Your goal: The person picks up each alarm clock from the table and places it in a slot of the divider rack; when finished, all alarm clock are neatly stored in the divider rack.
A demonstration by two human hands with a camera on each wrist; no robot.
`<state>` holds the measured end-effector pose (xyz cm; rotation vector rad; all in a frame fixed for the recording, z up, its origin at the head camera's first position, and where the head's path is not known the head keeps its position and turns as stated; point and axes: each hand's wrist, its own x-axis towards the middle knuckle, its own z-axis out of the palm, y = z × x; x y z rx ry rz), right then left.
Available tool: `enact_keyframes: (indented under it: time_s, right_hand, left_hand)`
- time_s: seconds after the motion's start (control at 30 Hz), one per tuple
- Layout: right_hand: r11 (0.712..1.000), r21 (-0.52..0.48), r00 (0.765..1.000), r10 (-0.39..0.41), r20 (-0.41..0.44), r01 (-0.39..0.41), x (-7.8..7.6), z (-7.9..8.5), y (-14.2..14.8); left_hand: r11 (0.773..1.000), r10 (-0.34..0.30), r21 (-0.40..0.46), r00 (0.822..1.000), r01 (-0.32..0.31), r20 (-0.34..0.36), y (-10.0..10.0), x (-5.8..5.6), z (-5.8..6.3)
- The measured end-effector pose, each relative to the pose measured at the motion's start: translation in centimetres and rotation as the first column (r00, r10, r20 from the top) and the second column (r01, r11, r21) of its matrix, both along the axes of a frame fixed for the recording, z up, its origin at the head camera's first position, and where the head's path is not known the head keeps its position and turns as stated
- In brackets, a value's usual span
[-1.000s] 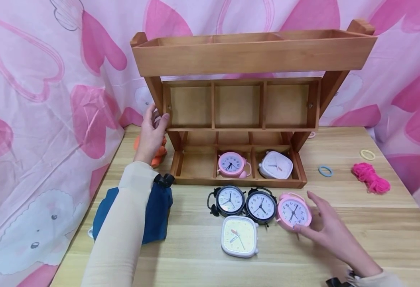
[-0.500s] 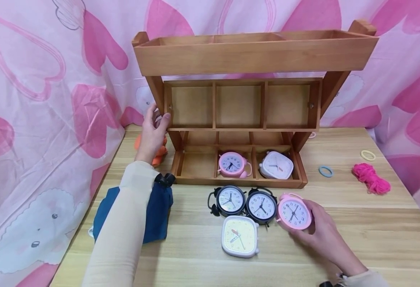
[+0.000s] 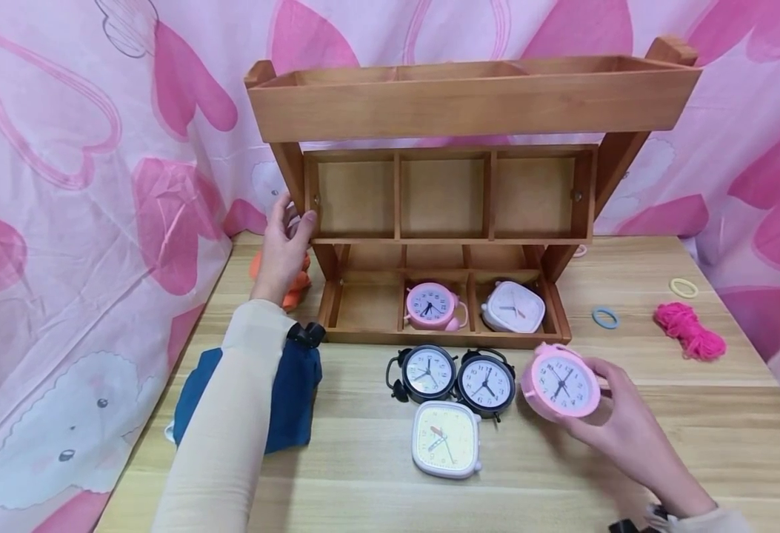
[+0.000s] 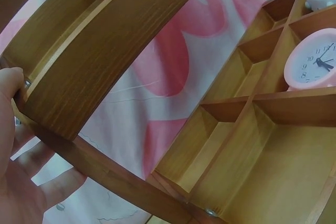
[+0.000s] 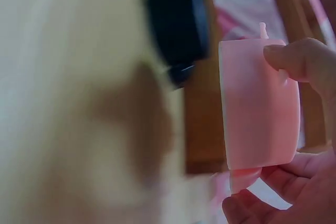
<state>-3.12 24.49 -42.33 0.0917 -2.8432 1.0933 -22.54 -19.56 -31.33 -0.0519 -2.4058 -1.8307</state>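
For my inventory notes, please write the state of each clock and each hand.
Right hand, gripping
Left hand, holding wooden shelf
Gripped pink clock, lifted
Left black clock, turned sideways
Right black clock, on table
Unshelved white clock, face up
Shelved pink clock, on its side
Shelved white clock, tilted

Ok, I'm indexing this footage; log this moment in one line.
right hand: grips round pink alarm clock | left hand: holds brown wooden rack | bottom tier: second pink clock, squarish white clock

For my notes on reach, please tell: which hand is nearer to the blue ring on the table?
Right. The right hand, holding a pink clock, is on the near side of the blue ring. The left hand is farther off, at the left side of the wooden rack.
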Motion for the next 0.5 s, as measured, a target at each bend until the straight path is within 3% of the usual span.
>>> enact_keyframes:
  time_s: [0.13, 0.27, 0.4, 0.5]
  right_hand:
    - [0.996, -0.025, 0.995, 0.081, -0.054, -0.082, -2.0, 2.9, -2.0]
    - [0.982, -0.056, 0.983, 0.182, -0.008, -0.183, -4.7, 5.1, -5.2]
    - [0.958, -0.086, 0.960, 0.277, 0.023, -0.275, -7.8, 6.0, -8.4]
    - [0.938, -0.090, 0.942, 0.335, -0.005, -0.334, -10.0, 6.1, -10.6]
  left_hand:
    - [1.000, 0.005, -0.017, 1.000, -0.005, 0.001, -0.1, 0.2, 0.1]
    - [1.000, 0.011, -0.025, 1.000, -0.011, -0.001, -0.2, 0.0, 0.0]
    - [1.000, 0.009, -0.005, 1.000, -0.009, 0.009, -0.6, -0.9, -0.9]
    - [1.000, 0.009, -0.001, 1.000, -0.009, 0.007, -0.9, -1.6, -1.8]
